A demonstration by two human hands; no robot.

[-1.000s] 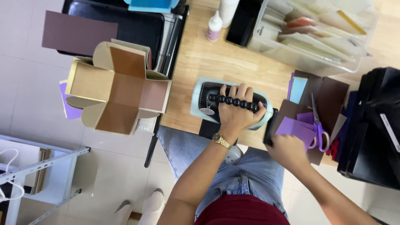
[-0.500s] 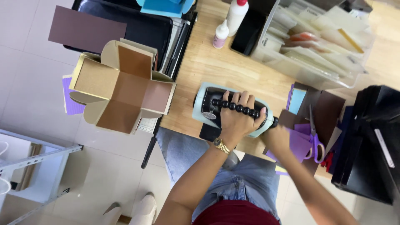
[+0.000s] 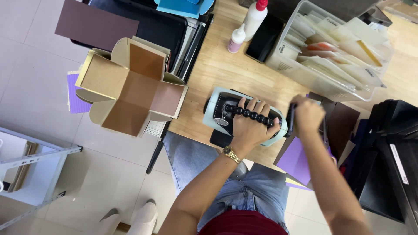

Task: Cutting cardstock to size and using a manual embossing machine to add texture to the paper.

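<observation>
Right hand [image 3: 307, 115] has been lifted off the purple card [image 3: 296, 160] and brought to the right end of the pale-green punch machine [image 3: 244, 116], fingers curled, grasp unclear. Left hand [image 3: 249, 126] is kept clenched around the black beaded handle [image 3: 251, 114], at the desk's near edge.

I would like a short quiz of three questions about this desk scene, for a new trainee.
1. True or false: the left hand rests on the black beaded handle of the pale green and black desktop machine.
2. What lies under the right forearm? A) purple paper sheet B) a red towel C) a metal tray
3. Fill in: the open brown cardboard box with unfolded flaps lies to the ____ of the machine.

Key: 1 true; 2 A; 3 left. The right hand is at the machine's right end, holding something dark.
</observation>
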